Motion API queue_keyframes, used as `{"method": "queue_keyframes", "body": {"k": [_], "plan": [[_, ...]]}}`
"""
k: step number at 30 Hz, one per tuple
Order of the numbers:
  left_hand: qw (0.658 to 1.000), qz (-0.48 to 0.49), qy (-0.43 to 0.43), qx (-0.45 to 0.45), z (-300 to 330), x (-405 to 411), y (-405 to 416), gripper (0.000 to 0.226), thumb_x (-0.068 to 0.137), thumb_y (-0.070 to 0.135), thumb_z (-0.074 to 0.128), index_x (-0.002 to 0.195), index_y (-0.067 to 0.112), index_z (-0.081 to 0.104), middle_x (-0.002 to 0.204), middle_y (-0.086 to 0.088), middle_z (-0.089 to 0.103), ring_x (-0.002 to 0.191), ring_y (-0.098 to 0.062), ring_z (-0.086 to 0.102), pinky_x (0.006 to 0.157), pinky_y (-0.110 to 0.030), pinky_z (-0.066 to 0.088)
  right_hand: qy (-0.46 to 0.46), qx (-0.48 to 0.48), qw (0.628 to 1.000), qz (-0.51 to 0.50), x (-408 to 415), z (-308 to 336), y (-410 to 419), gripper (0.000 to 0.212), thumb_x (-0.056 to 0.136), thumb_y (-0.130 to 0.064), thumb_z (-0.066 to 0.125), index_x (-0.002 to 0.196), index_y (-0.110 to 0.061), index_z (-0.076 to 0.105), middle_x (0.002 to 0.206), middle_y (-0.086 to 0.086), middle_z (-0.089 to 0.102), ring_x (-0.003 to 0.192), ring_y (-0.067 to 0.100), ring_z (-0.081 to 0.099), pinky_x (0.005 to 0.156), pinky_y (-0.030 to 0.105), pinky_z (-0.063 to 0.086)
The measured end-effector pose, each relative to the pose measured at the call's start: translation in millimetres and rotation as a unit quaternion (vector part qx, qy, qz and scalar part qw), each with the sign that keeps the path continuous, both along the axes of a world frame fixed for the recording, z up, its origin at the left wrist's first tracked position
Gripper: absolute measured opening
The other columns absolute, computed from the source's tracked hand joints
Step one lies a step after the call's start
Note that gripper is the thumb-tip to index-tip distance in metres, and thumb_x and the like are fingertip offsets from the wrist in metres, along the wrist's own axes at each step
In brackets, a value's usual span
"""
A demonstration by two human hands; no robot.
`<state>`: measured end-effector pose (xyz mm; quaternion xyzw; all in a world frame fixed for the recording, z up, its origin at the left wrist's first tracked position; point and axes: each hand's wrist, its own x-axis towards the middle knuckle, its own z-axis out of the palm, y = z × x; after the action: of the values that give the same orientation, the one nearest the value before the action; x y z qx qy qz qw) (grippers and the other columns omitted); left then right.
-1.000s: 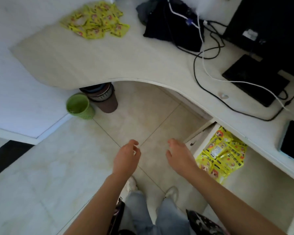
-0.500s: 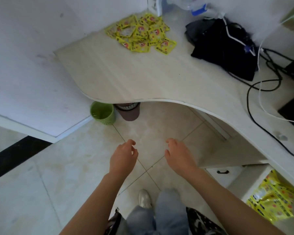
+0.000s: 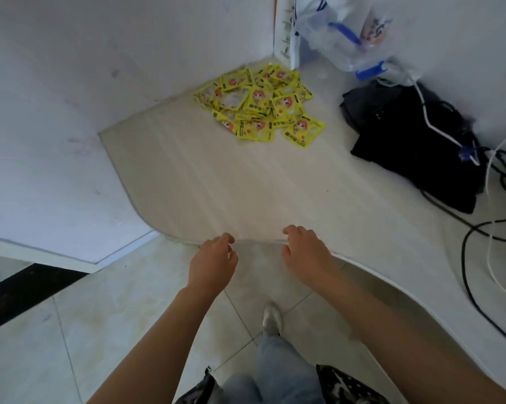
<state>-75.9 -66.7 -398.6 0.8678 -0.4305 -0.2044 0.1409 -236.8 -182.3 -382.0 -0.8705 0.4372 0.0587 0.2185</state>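
A heap of several small yellow packets (image 3: 259, 107) lies on the pale curved desk (image 3: 216, 188), in its far corner by the white wall. My left hand (image 3: 213, 262) hovers at the desk's front edge with fingers loosely curled and nothing in it. A little to its right, my right hand (image 3: 305, 255) reaches just over the same edge, fingers relaxed and empty. Both hands are well short of the packets.
A black bag (image 3: 415, 147) lies on the desk at the right, with white and black cables (image 3: 479, 243) trailing from it. A clear plastic bag (image 3: 339, 30) leans in the back corner. Tiled floor and my legs and shoe (image 3: 270, 319) are below.
The view has swung up and left toward the desk corner. Both hands have come forward from over the floor to the desk's front edge. The bins and the drawer of packets have left the view.
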Motion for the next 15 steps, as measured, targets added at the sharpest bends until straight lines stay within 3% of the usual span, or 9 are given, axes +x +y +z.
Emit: {"method": "queue_keyframes", "body": {"k": [15], "plan": [[0.991, -0.108, -0.067, 0.050, 12.9, 100.9, -181.0, 0.028, 0.094, 0.023, 0.047, 0.121, 0.018, 0.053, 0.117, 0.000, 0.058, 0.111, -0.021, 0.050, 0.083, -0.038, 0.050, 0.057, -0.019, 0.997, 0.048, 88.2, 11.3, -179.0, 0.037, 0.099, -0.026, 0.040, 0.134, -0.013, 0.040, 0.127, 0.008, 0.050, 0.113, 0.028, 0.048, 0.087, 0.040, 0.045]]}}
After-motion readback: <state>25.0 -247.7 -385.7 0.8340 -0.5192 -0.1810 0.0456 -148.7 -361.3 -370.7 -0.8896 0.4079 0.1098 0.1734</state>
